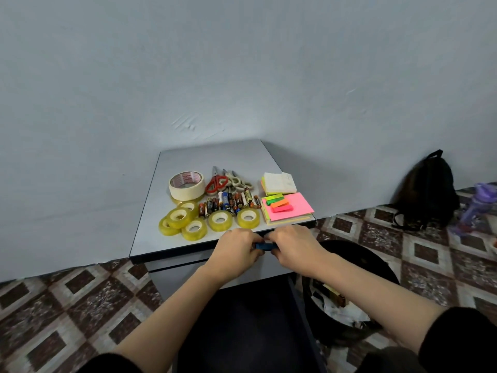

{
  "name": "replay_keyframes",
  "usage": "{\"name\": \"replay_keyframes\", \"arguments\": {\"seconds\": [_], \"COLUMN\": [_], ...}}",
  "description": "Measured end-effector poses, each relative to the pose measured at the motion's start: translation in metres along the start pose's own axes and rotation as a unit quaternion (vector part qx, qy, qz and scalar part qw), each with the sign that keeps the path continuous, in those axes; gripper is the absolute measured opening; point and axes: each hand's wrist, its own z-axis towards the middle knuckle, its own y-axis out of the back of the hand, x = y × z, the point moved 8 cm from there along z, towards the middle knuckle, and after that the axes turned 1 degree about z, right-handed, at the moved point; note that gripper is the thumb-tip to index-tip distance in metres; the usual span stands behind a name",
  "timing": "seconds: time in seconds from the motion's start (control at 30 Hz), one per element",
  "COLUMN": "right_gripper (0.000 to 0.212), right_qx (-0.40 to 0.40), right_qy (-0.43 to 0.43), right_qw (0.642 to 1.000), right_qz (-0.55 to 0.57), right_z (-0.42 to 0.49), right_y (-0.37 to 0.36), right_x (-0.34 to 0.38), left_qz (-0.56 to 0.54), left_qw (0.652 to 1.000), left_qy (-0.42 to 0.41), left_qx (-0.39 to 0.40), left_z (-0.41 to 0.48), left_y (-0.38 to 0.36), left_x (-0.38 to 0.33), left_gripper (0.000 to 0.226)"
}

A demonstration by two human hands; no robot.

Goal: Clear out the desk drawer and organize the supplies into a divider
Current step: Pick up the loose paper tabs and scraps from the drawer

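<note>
- Both hands meet at the front edge of the grey desk top (215, 157). The left hand (236, 247) and right hand (291, 244) have fingers curled onto a small blue piece (265, 246), each pinching one end. Only a short flat strip of it shows between them, too covered for us to name it.
- Below the hands the drawer (242, 319) stands pulled out, its dark, matte inside in view.
- The supplies lie sorted on the smooth laminate top:
  - A wide roll of cream masking tape (187, 185), papery with red print inside its core, sits back left.
  - The glossy yellowish clear tape rolls (220, 220) form the front row, and the left ones overlap in a cluster.
  - The scissors (216, 181) lie fanned behind them, one pair red-handled and the others pale.
  - The batteries (231, 201), small metal cylinders, lie side by side in a tight line between the scissors and the tape.
  - On the right, a square pink sticky pad (295, 208) carries neon index flags (278, 203), and a pale note block (278, 183) sits behind it.
- A round black bin (376, 265) stands just right of the drawer, with crumpled paper inside, partly hidden by the right forearm.
- Further right, on the patterned tile floor (80, 292), a black backpack (427, 192) leans on the wall with a purple bottle (477, 205) beside it.
</note>
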Motion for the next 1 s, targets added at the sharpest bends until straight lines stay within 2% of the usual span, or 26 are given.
{"name": "replay_keyframes", "arguments": {"seconds": [0.23, 0.37, 0.5, 1.0], "right_gripper": [0.025, 0.028, 0.027, 0.023], "right_qx": [-0.041, -0.062, -0.036, 0.002], "right_qy": [-0.009, -0.061, -0.067, -0.058], "right_qw": [0.999, 0.996, 0.997, 0.998], "right_qz": [0.018, 0.025, 0.003, 0.021], "right_z": [0.019, 0.03, 0.038, 0.054], "right_y": [0.021, 0.036, 0.026, 0.01], "right_x": [-0.028, -0.065, -0.075, -0.075], "left_qz": [-0.036, 0.0, 0.019, -0.023], "left_qw": [0.998, 1.0, 0.999, 0.998], "left_qy": [-0.001, 0.026, 0.044, 0.047], "left_qx": [-0.054, -0.017, 0.021, -0.024], "left_z": [0.016, 0.01, 0.001, -0.003], "left_y": [0.015, 0.006, -0.007, -0.011], "left_x": [0.015, 0.041, 0.053, 0.059], "left_gripper": [0.035, 0.038, 0.041, 0.027]}}
